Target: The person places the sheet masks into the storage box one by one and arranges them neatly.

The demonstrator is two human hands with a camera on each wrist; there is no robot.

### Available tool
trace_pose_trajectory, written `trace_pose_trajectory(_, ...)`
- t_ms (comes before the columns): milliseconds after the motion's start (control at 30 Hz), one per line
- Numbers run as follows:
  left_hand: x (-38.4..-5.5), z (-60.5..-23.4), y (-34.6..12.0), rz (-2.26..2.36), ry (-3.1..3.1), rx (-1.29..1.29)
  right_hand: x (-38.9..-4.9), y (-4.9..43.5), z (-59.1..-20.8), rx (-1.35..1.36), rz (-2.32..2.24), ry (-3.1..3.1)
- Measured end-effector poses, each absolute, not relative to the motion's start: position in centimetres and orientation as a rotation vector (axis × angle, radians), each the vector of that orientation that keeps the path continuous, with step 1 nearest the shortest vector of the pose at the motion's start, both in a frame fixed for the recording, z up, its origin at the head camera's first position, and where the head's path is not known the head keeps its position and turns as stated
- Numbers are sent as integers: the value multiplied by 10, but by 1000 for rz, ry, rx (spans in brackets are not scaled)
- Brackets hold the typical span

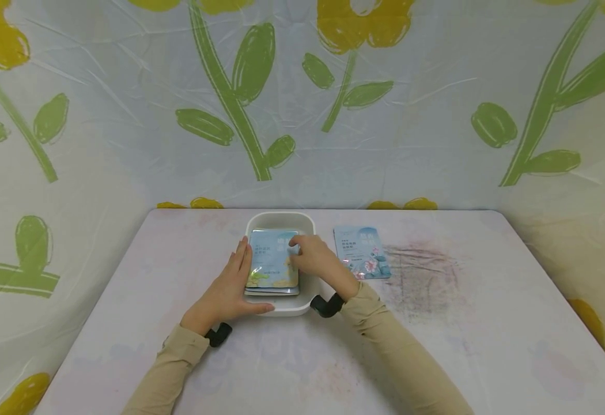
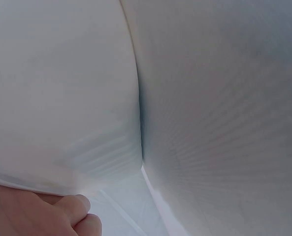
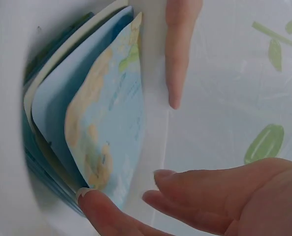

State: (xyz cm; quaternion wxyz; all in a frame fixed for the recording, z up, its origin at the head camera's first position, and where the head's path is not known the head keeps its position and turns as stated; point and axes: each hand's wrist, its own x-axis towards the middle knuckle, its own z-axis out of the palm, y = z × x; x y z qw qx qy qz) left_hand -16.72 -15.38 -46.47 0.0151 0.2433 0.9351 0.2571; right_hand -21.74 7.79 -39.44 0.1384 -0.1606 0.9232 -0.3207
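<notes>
A stack of flat blue printed sachets [image 1: 268, 260] lies in a white plastic tray [image 1: 280, 312]. My left hand [image 1: 225, 294] rests along the tray's left side, fingers straight and thumb stretched over the front rim. One left finger [image 3: 179, 59] shows at the rim in the right wrist view. My right hand [image 1: 315, 257] is over the stack's right side. In the right wrist view, one right fingertip [image 3: 89, 196] touches the sachet edges, while its other fingers stay apart from them. The left wrist view shows the tray's wall [image 2: 62, 98] up close.
Another blue sachet [image 1: 362, 252], with pink flowers, lies flat on the table right of the tray. A dark smudged patch [image 1: 424, 279] marks the pale tabletop beside it. A flower-printed cloth [image 1: 411, 144] hangs behind and at both sides.
</notes>
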Motion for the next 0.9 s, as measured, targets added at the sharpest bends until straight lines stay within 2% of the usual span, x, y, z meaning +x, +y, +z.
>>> trace_pose_trajectory(467,-167,-464,-153,795,2904,715,-222,101,-381,-660,-1000,2779)
trace_pose_trajectory(733,-166,-462,-152,799,2899,698,-230,127,-387,-749,-1218,2899)
trace_pose_trajectory(900,-166,-463,-152,804,2909,723,-238,145,-398,-696,-1319,3017)
